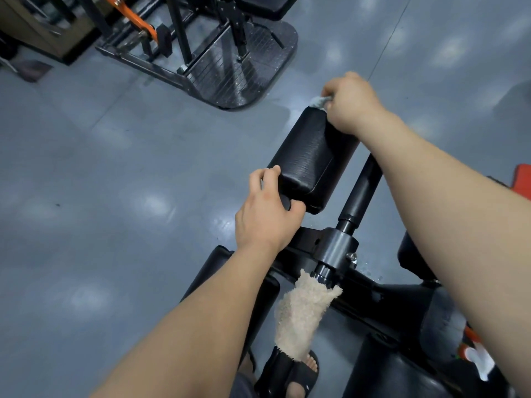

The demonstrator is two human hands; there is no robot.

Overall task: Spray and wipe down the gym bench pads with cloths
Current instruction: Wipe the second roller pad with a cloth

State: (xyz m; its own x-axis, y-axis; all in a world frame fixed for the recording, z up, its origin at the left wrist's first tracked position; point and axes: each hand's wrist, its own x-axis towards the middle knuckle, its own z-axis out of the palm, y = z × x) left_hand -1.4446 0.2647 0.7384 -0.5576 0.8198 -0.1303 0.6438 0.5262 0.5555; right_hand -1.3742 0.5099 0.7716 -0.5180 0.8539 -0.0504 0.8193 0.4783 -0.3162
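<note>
A black padded roller (309,159) sits on the bench's black frame at the centre of view. My right hand (349,103) grips a grey cloth (319,101) against the pad's far end. My left hand (265,214) holds the near end of the pad, fingers curled round its corner. A beige cloth (303,310) hangs from the frame below the pad, near the metal post (359,193). More black pads lie at lower left (212,271) and lower right (393,369).
Grey glossy floor (115,168) surrounds the bench. Another machine with a black tread-plate base (230,73) and an orange bar (126,12) stands at the top left. My sandalled foot (298,374) is below the bench. An orange and white object (474,354) lies at the lower right.
</note>
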